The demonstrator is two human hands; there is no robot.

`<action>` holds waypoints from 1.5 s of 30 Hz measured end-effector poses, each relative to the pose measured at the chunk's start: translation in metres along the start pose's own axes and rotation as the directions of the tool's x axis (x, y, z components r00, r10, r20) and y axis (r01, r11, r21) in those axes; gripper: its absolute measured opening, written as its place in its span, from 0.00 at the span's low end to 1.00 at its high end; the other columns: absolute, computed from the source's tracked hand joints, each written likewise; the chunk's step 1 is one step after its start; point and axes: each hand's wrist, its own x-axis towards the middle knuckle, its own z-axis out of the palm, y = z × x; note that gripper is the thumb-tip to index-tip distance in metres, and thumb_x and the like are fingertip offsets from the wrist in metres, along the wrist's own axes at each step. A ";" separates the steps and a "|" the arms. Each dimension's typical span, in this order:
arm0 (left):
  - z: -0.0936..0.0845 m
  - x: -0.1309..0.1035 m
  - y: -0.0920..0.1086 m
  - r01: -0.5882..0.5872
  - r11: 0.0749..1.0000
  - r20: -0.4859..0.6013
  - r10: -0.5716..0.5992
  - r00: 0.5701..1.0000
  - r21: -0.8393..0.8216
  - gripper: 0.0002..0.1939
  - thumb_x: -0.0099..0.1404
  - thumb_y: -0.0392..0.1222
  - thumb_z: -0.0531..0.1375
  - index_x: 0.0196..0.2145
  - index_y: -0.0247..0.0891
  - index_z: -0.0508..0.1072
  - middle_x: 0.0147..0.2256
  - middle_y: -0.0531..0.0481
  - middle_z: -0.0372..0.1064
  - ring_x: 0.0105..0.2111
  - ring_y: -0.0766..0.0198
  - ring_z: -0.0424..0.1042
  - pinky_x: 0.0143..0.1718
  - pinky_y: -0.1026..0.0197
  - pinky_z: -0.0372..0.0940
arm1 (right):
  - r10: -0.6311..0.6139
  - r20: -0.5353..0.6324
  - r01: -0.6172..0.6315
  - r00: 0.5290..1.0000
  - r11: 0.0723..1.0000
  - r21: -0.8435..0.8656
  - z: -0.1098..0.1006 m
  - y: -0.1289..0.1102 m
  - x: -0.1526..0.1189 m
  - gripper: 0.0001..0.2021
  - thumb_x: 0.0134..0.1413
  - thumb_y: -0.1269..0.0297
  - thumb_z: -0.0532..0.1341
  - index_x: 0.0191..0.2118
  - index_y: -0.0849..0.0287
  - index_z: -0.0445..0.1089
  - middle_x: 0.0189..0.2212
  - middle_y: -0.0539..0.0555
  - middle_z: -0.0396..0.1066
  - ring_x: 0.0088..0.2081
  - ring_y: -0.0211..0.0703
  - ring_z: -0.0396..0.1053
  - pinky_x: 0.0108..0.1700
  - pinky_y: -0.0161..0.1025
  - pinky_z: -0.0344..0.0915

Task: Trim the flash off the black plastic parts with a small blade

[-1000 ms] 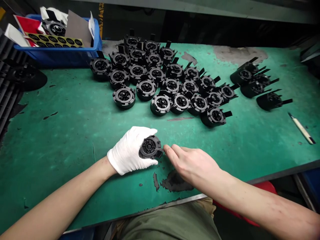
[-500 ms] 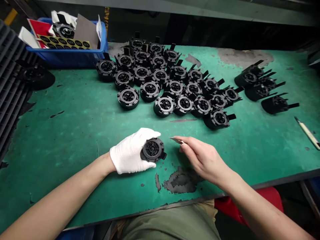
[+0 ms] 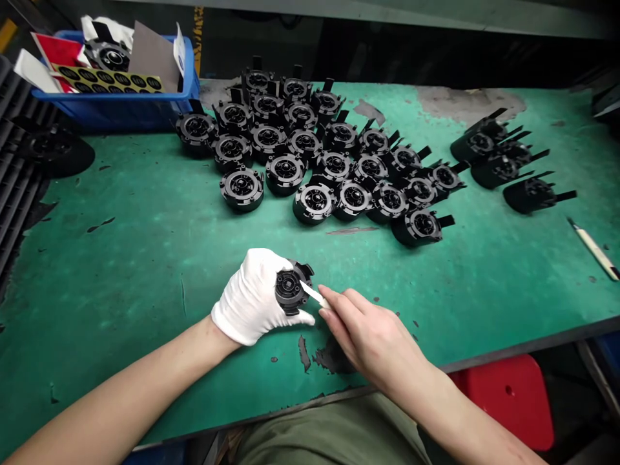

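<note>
A round black part [image 3: 289, 285] with ribs and tabs is gripped in my left hand [image 3: 254, 297], which wears a white glove. Its ribbed face is turned up toward the camera. My bare right hand [image 3: 365, 326] is closed on a small knife [image 3: 312, 294] with a light handle. The knife's blade points left and its tip lies over the right side of the part's face; whether it touches cannot be made out. Several black round parts [image 3: 314, 201] stand grouped on the green table [image 3: 159, 258] beyond my hands.
A blue bin [image 3: 126, 113] with papers, stickers and a black part stands at the back left. More black parts [image 3: 529, 195] stand at the right, near a pen-like tool [image 3: 595, 250]. A dark ribbed tray [image 3: 19, 174] lies far left; a red stool [image 3: 513, 397] is below the edge.
My left hand has turned the black part, so its tabs point differently. My right hand has moved left and down, bringing the blade over the part. The view has shifted slightly.
</note>
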 end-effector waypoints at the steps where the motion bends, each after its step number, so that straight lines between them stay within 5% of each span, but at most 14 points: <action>1: 0.000 0.001 0.002 0.015 1.000 0.007 -0.015 1.000 -0.005 0.39 0.51 0.77 0.70 0.45 0.40 0.77 0.41 0.42 0.76 0.42 0.47 0.75 0.48 0.46 0.72 | -0.004 -0.011 0.004 1.000 1.000 -0.024 0.001 -0.003 0.001 0.18 0.79 0.60 0.51 0.63 0.64 0.68 0.36 0.54 0.73 0.28 0.40 0.73 0.29 0.38 0.65; 7: -0.001 0.006 0.010 0.097 0.995 0.045 -0.096 0.994 -0.021 0.26 0.59 0.69 0.68 0.35 0.43 0.75 0.35 0.46 0.75 0.36 0.51 0.76 0.43 0.49 0.74 | 0.001 0.020 0.001 1.000 0.995 -0.095 0.002 -0.012 0.007 0.20 0.80 0.62 0.47 0.60 0.64 0.71 0.32 0.52 0.73 0.25 0.39 0.70 0.27 0.40 0.59; 13: -0.003 0.006 0.013 0.112 0.994 0.000 -0.112 0.994 -0.011 0.20 0.61 0.61 0.69 0.37 0.43 0.73 0.36 0.45 0.75 0.37 0.51 0.76 0.40 0.49 0.74 | 0.034 0.059 -0.023 0.998 0.983 -0.183 -0.002 -0.014 0.009 0.17 0.79 0.62 0.48 0.53 0.60 0.73 0.30 0.51 0.71 0.22 0.39 0.67 0.25 0.45 0.45; 22: 0.000 -0.002 0.015 0.132 0.989 -0.055 -0.129 0.990 0.070 0.22 0.60 0.60 0.70 0.40 0.44 0.69 0.40 0.45 0.70 0.41 0.50 0.74 0.41 0.50 0.74 | 0.091 0.206 -0.049 0.974 0.978 -0.203 -0.015 -0.019 0.015 0.13 0.78 0.62 0.50 0.48 0.57 0.72 0.29 0.50 0.67 0.22 0.40 0.64 0.26 0.46 0.39; 32: 0.005 -0.010 0.014 0.119 0.989 -0.119 -0.108 0.987 0.092 0.30 0.58 0.56 0.72 0.49 0.41 0.64 0.44 0.42 0.69 0.43 0.47 0.74 0.41 0.49 0.74 | 0.133 0.219 -0.064 0.967 0.954 -0.294 -0.013 -0.020 0.014 0.13 0.78 0.60 0.51 0.50 0.57 0.72 0.29 0.51 0.69 0.21 0.39 0.63 0.26 0.46 0.36; 35: 0.008 -0.010 0.011 0.112 0.992 -0.134 -0.103 0.986 0.064 0.31 0.58 0.54 0.72 0.51 0.40 0.64 0.45 0.40 0.70 0.44 0.46 0.75 0.43 0.47 0.75 | 0.073 0.151 -0.037 0.986 0.973 -0.230 -0.014 -0.013 0.011 0.15 0.79 0.60 0.51 0.52 0.58 0.73 0.29 0.51 0.70 0.23 0.40 0.66 0.25 0.44 0.41; 39: 0.007 -0.007 0.006 0.094 0.995 -0.109 -0.097 0.989 -0.031 0.37 0.58 0.49 0.72 0.59 0.38 0.62 0.53 0.34 0.70 0.54 0.39 0.74 0.54 0.40 0.74 | -0.054 0.008 0.053 0.999 0.995 0.082 -0.015 0.010 0.001 0.16 0.79 0.63 0.50 0.62 0.59 0.68 0.35 0.53 0.73 0.34 0.41 0.72 0.34 0.37 0.63; 42: 0.002 -0.006 0.003 0.059 0.991 -0.016 -0.061 0.998 -0.120 0.48 0.58 0.45 0.72 0.69 0.37 0.55 0.61 0.31 0.68 0.61 0.38 0.72 0.62 0.39 0.70 | 0.005 -0.059 0.011 0.998 0.965 0.263 -0.015 0.032 -0.003 0.16 0.79 0.64 0.50 0.63 0.58 0.67 0.38 0.53 0.76 0.38 0.40 0.74 0.41 0.36 0.68; 45: -0.004 -0.005 0.002 0.019 0.975 0.135 0.011 0.991 -0.220 0.54 0.59 0.37 0.69 0.75 0.38 0.45 0.69 0.33 0.61 0.66 0.41 0.68 0.66 0.43 0.68 | 0.095 -0.026 -0.082 0.995 0.946 0.315 -0.017 0.048 0.001 0.15 0.80 0.64 0.50 0.62 0.57 0.67 0.35 0.50 0.76 0.33 0.37 0.75 0.38 0.34 0.68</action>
